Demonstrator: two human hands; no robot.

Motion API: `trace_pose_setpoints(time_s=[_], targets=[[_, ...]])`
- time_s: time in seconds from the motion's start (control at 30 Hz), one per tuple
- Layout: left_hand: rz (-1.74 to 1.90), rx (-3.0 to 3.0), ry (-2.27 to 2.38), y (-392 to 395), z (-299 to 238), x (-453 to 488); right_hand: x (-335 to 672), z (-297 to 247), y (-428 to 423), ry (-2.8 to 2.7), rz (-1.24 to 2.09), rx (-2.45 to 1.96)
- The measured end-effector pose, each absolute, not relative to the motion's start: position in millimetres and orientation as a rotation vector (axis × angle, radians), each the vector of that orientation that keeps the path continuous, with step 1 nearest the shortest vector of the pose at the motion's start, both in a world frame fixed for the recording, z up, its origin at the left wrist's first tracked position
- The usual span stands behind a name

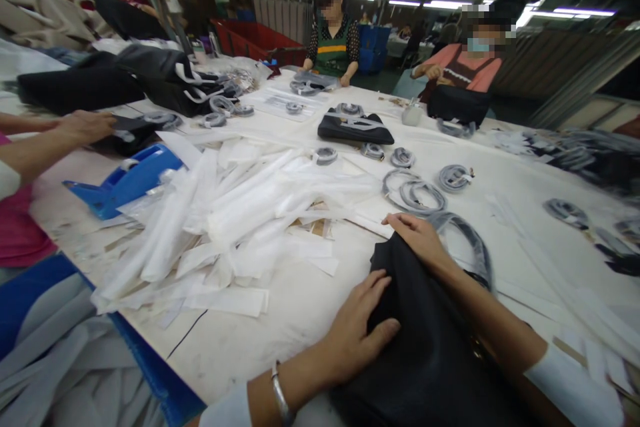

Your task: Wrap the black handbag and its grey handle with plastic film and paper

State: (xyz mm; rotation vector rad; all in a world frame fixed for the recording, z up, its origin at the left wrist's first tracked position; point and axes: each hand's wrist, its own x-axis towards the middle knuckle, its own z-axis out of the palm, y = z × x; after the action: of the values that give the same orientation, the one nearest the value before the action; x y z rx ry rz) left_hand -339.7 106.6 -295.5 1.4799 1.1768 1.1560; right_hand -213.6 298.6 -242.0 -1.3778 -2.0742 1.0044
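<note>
A black bag (425, 347) of smooth, leather-like material stands on the table at the lower right, close to me. My left hand (363, 327) lies against its near left side with the fingers spread and the thumb apart. At the bag's far upper corner is my right hand (417, 238), its fingers closed over the edge; the bag hides part of its grip. Just beyond that hand, a wrapped grey strap (470, 247) curves on the table, and another coiled strap (415, 192) lies farther back.
White paper and film strips (250, 200) are heaped left of the bag. A blue tape dispenser (125, 180) sits beside a co-worker's hand (83, 127). Another black bag (355, 127) lies mid-table. Two people stand across the table. A blue bin (145, 367) of strips is at lower left.
</note>
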Motion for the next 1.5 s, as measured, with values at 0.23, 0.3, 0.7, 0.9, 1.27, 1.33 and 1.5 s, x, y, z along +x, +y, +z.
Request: trace_pose_setpoints(time_s=[0.23, 0.3, 0.7, 0.9, 1.27, 1.33, 1.5], targets=[[1.081, 1.515, 1.284, 125.1, -304.3, -332.3, -218.3, -262.0, 296.4, -2.275, 0.71, -1.407], [1.016, 1.636, 1.448, 138.3, -303.7, -326.1, -216.0, -265.4, 298.4, -2.315, 0.682, -1.407], [0.625, 2.19, 1.683, 163.0, -307.0, -311.2, -152.6, -207.8, 241.9, -2.73, 0.671, -1.265], [0.731, 2.031, 1.523, 162.3, -309.7, -324.5, -101.8, -154.0, 132.3, -2.664, 1.345, -1.55], [0.529, 1.642, 1.401, 127.3, -269.1, -351.5, -113.8, -156.5, 96.0, -2.687, 1.655, -1.139], [0.489, 1.444, 1.291, 116.2, -252.3, -357.9, -113.6, -154.7, 94.4, -2.694, 1.664, -1.107], [0.551, 1.061, 1.174, 76.1, -208.0, -370.0, -111.6, -160.3, 93.5, -2.666, 1.652, -1.059]])
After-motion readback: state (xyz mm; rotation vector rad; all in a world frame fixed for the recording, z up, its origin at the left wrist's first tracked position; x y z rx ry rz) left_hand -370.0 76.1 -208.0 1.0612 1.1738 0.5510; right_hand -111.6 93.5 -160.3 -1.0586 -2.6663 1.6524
